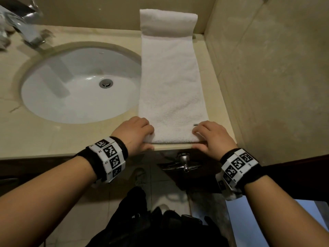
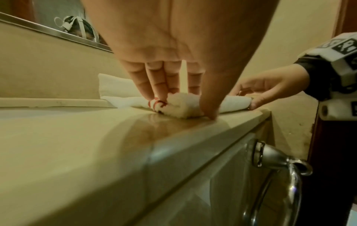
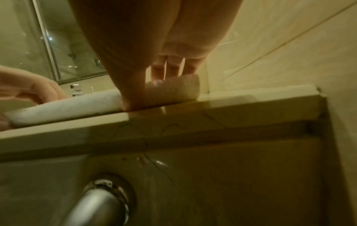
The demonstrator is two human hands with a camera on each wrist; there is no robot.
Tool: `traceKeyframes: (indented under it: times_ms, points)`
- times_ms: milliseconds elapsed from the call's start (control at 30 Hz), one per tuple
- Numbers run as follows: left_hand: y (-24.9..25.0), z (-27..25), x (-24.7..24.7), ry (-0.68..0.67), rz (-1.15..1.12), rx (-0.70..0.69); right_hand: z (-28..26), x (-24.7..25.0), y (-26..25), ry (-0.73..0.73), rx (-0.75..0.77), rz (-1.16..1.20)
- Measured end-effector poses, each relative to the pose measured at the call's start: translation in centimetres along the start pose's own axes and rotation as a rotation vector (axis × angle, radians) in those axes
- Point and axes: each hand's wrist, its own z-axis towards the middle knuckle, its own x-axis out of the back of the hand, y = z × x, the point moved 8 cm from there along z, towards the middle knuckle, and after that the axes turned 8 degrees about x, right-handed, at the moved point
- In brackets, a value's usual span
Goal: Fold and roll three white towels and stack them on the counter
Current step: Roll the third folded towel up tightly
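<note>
A long folded white towel point(image 1: 170, 82) lies lengthwise on the beige counter point(image 1: 53, 139), right of the sink. Its far end turns up against the back wall. Both hands are at its near end by the counter's front edge. My left hand point(image 1: 140, 132) pinches the near left corner, fingers on top and thumb at the edge. In the left wrist view that corner point(image 2: 231, 104) is curled into a small roll under my left hand point(image 2: 181, 108). My right hand point(image 1: 208, 136) pinches the near right corner point(image 3: 67, 107) in the same way, thumb point(image 3: 127, 104) down at the counter edge.
The white oval sink point(image 1: 44, 97) sits left of the towel, with a chrome faucet point(image 1: 32, 34) behind it. A tiled wall point(image 1: 267, 86) closes the counter's right side. A chrome towel ring point(image 1: 183, 163) hangs below the front edge.
</note>
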Motion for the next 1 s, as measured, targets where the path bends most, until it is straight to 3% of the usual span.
traceKeyframes:
  times_ms: [200, 300, 400, 500, 567, 633, 700, 767, 833, 933, 1000]
  points:
    - [0.1, 0.2, 1.1, 0.044, 0.101, -0.064, 1.0, 0.9, 0.3, 0.031, 0.006, 0.016]
    - [-1.6, 1.1, 1.7, 0.006, -0.051, 0.072, 1.9, 1.4, 1.8, 0.037, -0.158, 0.151]
    - [-4.2, 2.4, 1.8, -0.063, -0.325, 0.252, 3.2, 0.7, 3.4, -0.083, -0.347, 0.301]
    - [-6.3, 3.9, 1.9, -0.099, -0.49, 0.383, 4.8, 1.0, 4.2, -0.117, -0.424, 0.245]
    - [-6.8, 4.7, 1.8, -0.114, -0.421, 0.381, 5.7, 2.2, 4.0, -0.071, -0.377, 0.0]
    - [-6.8, 5.4, 1.5, -0.13, -0.339, 0.36, 6.6, 2.9, 2.4, -0.006, -0.227, -0.174]
    - [-7.0, 5.9, 2.3, -0.077, -0.359, 0.358, 7.0, 2.1, 0.8, -0.028, -0.078, -0.094]
    - [-6.6, 6.1, 4.3, 0.061, -0.405, 0.304, 7.1, 1.0, 0.2, -0.086, -0.032, 0.016]
    - [-4.7, 6.1, 6.1, 0.145, -0.394, 0.118, 7.5, 0.9, 0.3, -0.078, -0.041, 0.061]
    - [-0.2, 5.1, 4.6, 0.012, -0.037, -0.194, 8.0, 0.9, 0.6, -0.092, -0.045, 0.077]
    - [0.6, 4.9, 2.4, -0.087, 0.286, -0.262, 7.8, 1.0, 0.8, -0.096, -0.031, 0.084]
